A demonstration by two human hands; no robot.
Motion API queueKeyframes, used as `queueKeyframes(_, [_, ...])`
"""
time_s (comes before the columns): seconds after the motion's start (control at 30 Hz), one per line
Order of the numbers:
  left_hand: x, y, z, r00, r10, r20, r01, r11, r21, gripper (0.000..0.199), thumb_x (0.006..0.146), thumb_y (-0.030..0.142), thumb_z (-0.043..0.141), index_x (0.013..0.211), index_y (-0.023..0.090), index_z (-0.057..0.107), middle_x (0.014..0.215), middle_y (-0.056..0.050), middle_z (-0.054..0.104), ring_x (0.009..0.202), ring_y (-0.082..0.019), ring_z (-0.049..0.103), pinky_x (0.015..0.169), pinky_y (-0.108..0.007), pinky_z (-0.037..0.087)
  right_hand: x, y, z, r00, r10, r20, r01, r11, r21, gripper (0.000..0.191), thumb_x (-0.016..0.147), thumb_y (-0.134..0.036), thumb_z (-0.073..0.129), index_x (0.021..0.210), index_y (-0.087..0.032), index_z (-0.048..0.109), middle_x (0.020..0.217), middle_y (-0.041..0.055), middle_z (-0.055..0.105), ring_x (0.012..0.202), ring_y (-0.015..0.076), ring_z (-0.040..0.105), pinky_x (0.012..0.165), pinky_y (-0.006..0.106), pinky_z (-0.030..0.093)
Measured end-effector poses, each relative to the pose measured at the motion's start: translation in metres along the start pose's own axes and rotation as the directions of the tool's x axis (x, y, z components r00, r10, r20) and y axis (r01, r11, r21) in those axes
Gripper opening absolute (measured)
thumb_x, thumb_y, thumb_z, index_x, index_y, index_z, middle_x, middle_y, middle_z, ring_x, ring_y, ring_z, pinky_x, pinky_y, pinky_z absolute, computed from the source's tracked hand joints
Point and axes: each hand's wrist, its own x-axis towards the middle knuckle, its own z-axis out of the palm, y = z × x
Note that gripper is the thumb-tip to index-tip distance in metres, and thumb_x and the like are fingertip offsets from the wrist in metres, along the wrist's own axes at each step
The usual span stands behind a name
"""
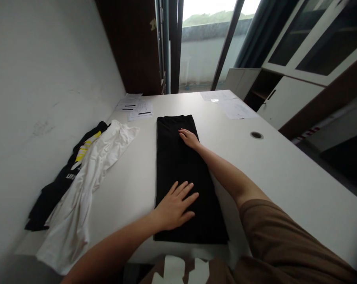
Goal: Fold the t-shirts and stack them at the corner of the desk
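Observation:
A black garment, folded into a long flat strip, lies lengthwise on the white table. It looks like a pair of trousers, with what seems a waistband at the far end. My left hand rests flat on its near half, fingers spread. Farther up, my right hand lies on the cloth by its right edge, the fingers stretched out and the palm down. Neither hand grips anything.
Along the wall at left lie a crumpled white garment and a black garment with yellow print. Paper sheets lie at the far left, more papers at the far right. A round cable hole sits in the tabletop.

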Motion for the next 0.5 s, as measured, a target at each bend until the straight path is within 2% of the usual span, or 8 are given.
queueKeyframes(0.07, [0.0, -0.02, -0.01, 0.989, -0.101, -0.108, 0.104, 0.994, 0.023, 0.06, 0.105, 0.044, 0.046, 0.161, 0.03, 0.032, 0.173, -0.004, 0.016, 0.16, -0.027, 0.01, 0.13, -0.054, 0.007, -0.035, 0.01, -0.019, 1.0, 0.016, -0.002, -0.016, 1.0, -0.001, 0.042, 0.109, -0.035, 0.038, 0.141, -0.027, 0.063, 0.15, 0.0026, 0.057, 0.136, 0.0207, 0.052, 0.115, 0.034, 0.039])
queueKeyframes(0.17, [-0.004, -0.061, -0.021, 0.919, -0.3, -0.254, 0.302, 0.953, -0.032, 0.052, 0.108, 0.04, 0.037, 0.159, 0.027, 0.038, 0.17, -0.006, 0.027, 0.157, -0.026, 0.021, 0.129, -0.053, 0.016, -0.089, 0.028, -0.051, 0.997, 0.081, 0.001, -0.08, 0.996, -0.048, 0.04, 0.107, -0.031, 0.042, 0.139, -0.027, 0.065, 0.142, 0.0029, 0.064, 0.129, 0.0225, 0.058, 0.111, 0.035, 0.043])
queueKeyframes(0.23, [-0.008, -0.089, -0.022, 0.897, -0.367, -0.244, 0.36, 0.93, -0.077, 0.049, 0.107, 0.037, 0.039, 0.154, 0.025, 0.044, 0.164, -0.008, 0.039, 0.153, -0.025, 0.032, 0.127, -0.051, 0.025, -0.125, 0.034, -0.07, 0.996, 0.081, 0.029, -0.079, 0.995, -0.069, 0.038, 0.105, -0.031, 0.046, 0.136, -0.026, 0.066, 0.141, 0.0046, 0.064, 0.13, 0.0242, 0.057, 0.112, 0.037, 0.042])
queueKeyframes(0.3, [-0.009, -0.109, -0.018, 0.891, -0.381, -0.246, 0.381, 0.923, -0.053, 0.049, 0.103, 0.037, 0.047, 0.151, 0.023, 0.048, 0.162, -0.009, 0.042, 0.151, -0.027, 0.034, 0.126, -0.051, 0.026, -0.164, 0.03, -0.085, 0.995, 0.07, 0.074, -0.064, 0.996, -0.069, 0.037, 0.103, -0.033, 0.05, 0.135, -0.027, 0.067, 0.144, 0.0056, 0.062, 0.135, 0.0262, 0.053, 0.115, 0.041, 0.04])
queueKeyframes(0.37, [-0.006, -0.119, -0.012, 0.879, -0.389, -0.277, 0.399, 0.917, -0.022, 0.05, 0.101, 0.038, 0.052, 0.149, 0.023, 0.05, 0.162, -0.009, 0.042, 0.15, -0.028, 0.035, 0.126, -0.051, 0.025, -0.205, 0.013, -0.097, 0.987, 0.107, 0.119, -0.1, 0.993, -0.062, 0.038, 0.101, -0.034, 0.051, 0.136, -0.029, 0.067, 0.145, 0.006, 0.06, 0.137, 0.0282, 0.052, 0.116, 0.048, 0.041])
queueKeyframes(0.43, [0.001, -0.123, -0.009, 0.856, -0.407, -0.317, 0.425, 0.905, -0.014, 0.049, 0.101, 0.037, 0.053, 0.147, 0.022, 0.051, 0.16, -0.008, 0.044, 0.148, -0.027, 0.038, 0.125, -0.049, 0.026, -0.245, -0.015, -0.105, 0.985, 0.123, 0.118, -0.12, 0.992, -0.029, 0.039, 0.103, -0.034, 0.046, 0.136, -0.033, 0.066, 0.143, 0.0048, 0.061, 0.137, 0.028, 0.052, 0.115, 0.053, 0.042])
queueKeyframes(0.47, [0.006, -0.124, -0.008, 0.846, -0.418, -0.332, 0.438, 0.899, -0.015, 0.047, 0.101, 0.036, 0.052, 0.146, 0.021, 0.053, 0.159, -0.008, 0.045, 0.146, -0.026, 0.039, 0.125, -0.047, 0.027, -0.263, -0.034, -0.107, 0.991, 0.07, 0.115, -0.072, 0.997, 0.01, 0.038, 0.103, -0.035, 0.044, 0.134, -0.035, 0.067, 0.142, 0.0039, 0.061, 0.137, 0.0271, 0.052, 0.115, 0.053, 0.043])
queueKeyframes(0.5, [0.01, -0.125, -0.008, 0.837, -0.428, -0.342, 0.45, 0.893, -0.015, 0.045, 0.101, 0.034, 0.052, 0.144, 0.02, 0.054, 0.158, -0.009, 0.046, 0.145, -0.026, 0.04, 0.125, -0.046, 0.027, -0.28, -0.054, -0.108, 0.99, -0.036, 0.134, 0.028, 0.997, 0.065, 0.036, 0.103, -0.037, 0.046, 0.13, -0.037, 0.068, 0.141, 0.0035, 0.062, 0.135, 0.0266, 0.053, 0.114, 0.052, 0.044])
